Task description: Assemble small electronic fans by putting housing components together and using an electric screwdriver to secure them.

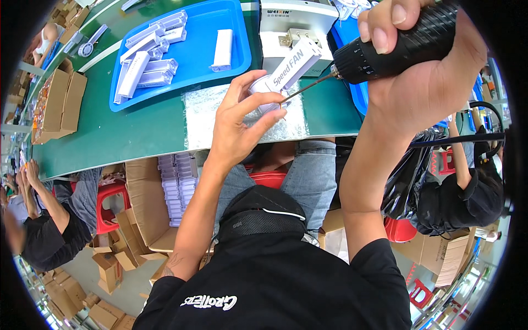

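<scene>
My left hand (242,118) pinches a white handheld fan (294,67) by its round end, above a sheet of bubble wrap on the bench. The fan's long handle points up and to the right. In my right hand (410,91) is a black electric screwdriver (404,47), gripped around its thick body. Its thin bit (309,89) slants down left, the tip at the fan's round end beside my left fingertips. Whether the tip sits in a screw is too small to tell. Behind the fan stands a pale metal screw feeder (297,21), partly hidden.
A blue tray (242,52) at the back left holds several white plastic handle parts (144,71). Bubble wrap (201,118) lies on the green bench (110,124). Cardboard boxes (60,102) stand at the left. Other people sit on both sides. A black cable (456,141) runs at the right.
</scene>
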The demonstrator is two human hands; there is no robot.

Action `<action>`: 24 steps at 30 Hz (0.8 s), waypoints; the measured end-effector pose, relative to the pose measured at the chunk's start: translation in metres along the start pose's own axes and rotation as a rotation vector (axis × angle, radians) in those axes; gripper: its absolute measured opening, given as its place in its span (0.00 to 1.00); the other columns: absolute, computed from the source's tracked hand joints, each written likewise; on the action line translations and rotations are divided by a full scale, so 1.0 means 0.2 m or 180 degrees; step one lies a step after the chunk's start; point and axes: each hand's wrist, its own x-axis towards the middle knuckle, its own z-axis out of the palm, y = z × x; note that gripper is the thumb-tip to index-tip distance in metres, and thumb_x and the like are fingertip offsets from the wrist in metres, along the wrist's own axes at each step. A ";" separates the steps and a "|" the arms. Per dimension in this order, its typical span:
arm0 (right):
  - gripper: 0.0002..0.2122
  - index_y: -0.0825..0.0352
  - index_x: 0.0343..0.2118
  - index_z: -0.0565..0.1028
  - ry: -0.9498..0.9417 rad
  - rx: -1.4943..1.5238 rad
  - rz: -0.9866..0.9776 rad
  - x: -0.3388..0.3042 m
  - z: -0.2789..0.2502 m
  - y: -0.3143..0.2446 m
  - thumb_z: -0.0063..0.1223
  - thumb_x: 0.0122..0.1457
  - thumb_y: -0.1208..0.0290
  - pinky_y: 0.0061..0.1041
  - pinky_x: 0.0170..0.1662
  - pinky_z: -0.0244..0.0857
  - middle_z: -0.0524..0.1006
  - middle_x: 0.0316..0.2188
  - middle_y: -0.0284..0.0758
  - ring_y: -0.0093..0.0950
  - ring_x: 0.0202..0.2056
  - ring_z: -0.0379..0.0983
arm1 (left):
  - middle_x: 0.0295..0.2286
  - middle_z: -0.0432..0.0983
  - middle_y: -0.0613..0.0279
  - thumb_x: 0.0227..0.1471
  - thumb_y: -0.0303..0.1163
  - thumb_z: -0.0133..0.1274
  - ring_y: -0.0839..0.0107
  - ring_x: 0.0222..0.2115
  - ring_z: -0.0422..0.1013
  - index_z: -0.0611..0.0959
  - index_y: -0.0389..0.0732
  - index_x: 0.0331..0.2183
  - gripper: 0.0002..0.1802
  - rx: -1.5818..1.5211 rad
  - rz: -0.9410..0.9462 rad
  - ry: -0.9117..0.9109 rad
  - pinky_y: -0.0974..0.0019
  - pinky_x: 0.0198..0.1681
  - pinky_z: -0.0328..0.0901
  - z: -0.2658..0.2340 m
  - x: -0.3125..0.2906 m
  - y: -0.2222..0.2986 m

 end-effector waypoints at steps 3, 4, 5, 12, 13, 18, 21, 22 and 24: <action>0.27 0.73 0.54 0.69 -0.0017 0.0073 -0.0009 0.00 0.01 0.01 0.35 0.78 0.48 0.21 0.15 0.66 0.68 0.17 0.30 0.22 0.11 0.68 | 0.57 0.72 0.52 0.55 0.23 0.67 0.58 0.53 0.76 0.91 0.40 0.42 0.11 -0.0198 -0.0041 -0.0010 0.58 0.56 0.71 -0.01 0.00 -0.04; 0.27 0.73 0.54 0.69 -0.0024 0.0101 -0.0011 0.01 0.01 0.01 0.35 0.78 0.48 0.21 0.15 0.66 0.68 0.17 0.30 0.22 0.11 0.68 | 0.57 0.72 0.52 0.55 0.23 0.67 0.58 0.53 0.76 0.91 0.40 0.42 0.11 -0.0196 -0.0040 -0.0006 0.58 0.56 0.71 -0.01 0.00 -0.04; 0.27 0.73 0.54 0.69 -0.0031 0.0129 -0.0013 0.02 0.00 0.01 0.35 0.78 0.47 0.21 0.15 0.66 0.68 0.17 0.30 0.22 0.11 0.68 | 0.57 0.73 0.52 0.55 0.23 0.67 0.58 0.53 0.76 0.92 0.40 0.42 0.11 -0.0255 -0.0061 0.0007 0.58 0.57 0.70 0.00 0.00 -0.04; 0.28 0.74 0.55 0.68 -0.0061 0.0319 -0.0019 0.01 0.02 0.03 0.34 0.78 0.47 0.22 0.15 0.66 0.68 0.17 0.30 0.23 0.11 0.68 | 0.58 0.76 0.50 0.52 0.22 0.69 0.58 0.59 0.72 0.93 0.39 0.40 0.11 -0.0718 -0.0396 -0.0005 0.55 0.65 0.63 -0.02 0.01 -0.04; 0.28 0.74 0.55 0.68 -0.0065 0.0343 -0.0022 0.02 0.03 0.03 0.34 0.78 0.47 0.22 0.15 0.66 0.68 0.17 0.30 0.23 0.11 0.68 | 0.58 0.76 0.50 0.52 0.22 0.69 0.58 0.59 0.72 0.93 0.39 0.40 0.11 -0.0718 -0.0395 -0.0006 0.55 0.65 0.63 -0.03 0.01 -0.05; 0.28 0.74 0.56 0.68 -0.0091 0.0487 -0.0029 -0.01 0.04 0.01 0.33 0.78 0.47 0.22 0.15 0.66 0.68 0.17 0.31 0.23 0.11 0.69 | 0.59 0.75 0.51 0.53 0.21 0.68 0.61 0.56 0.74 0.94 0.42 0.43 0.15 -0.0780 -0.0439 -0.0023 0.58 0.61 0.66 -0.02 0.00 -0.07; 0.28 0.74 0.56 0.68 -0.0106 0.0557 -0.0035 0.00 0.03 0.01 0.33 0.78 0.47 0.22 0.15 0.67 0.68 0.17 0.31 0.23 0.11 0.69 | 0.59 0.76 0.53 0.53 0.22 0.68 0.63 0.55 0.74 0.93 0.44 0.45 0.15 -0.0624 -0.0401 -0.0053 0.60 0.59 0.67 -0.02 0.00 -0.06; 0.28 0.74 0.56 0.68 -0.0110 0.0574 -0.0036 0.01 0.02 0.01 0.33 0.78 0.47 0.22 0.15 0.67 0.68 0.17 0.31 0.23 0.11 0.69 | 0.59 0.76 0.53 0.53 0.22 0.68 0.63 0.55 0.74 0.93 0.44 0.45 0.15 -0.0630 -0.0402 -0.0057 0.60 0.59 0.67 -0.01 0.01 -0.07; 0.29 0.74 0.56 0.68 -0.0113 0.0596 -0.0041 0.01 0.02 0.01 0.32 0.78 0.47 0.22 0.15 0.67 0.68 0.18 0.31 0.23 0.11 0.69 | 0.59 0.76 0.54 0.53 0.23 0.68 0.64 0.53 0.75 0.93 0.45 0.45 0.16 -0.0359 -0.0333 -0.0098 0.63 0.56 0.68 -0.01 0.01 -0.07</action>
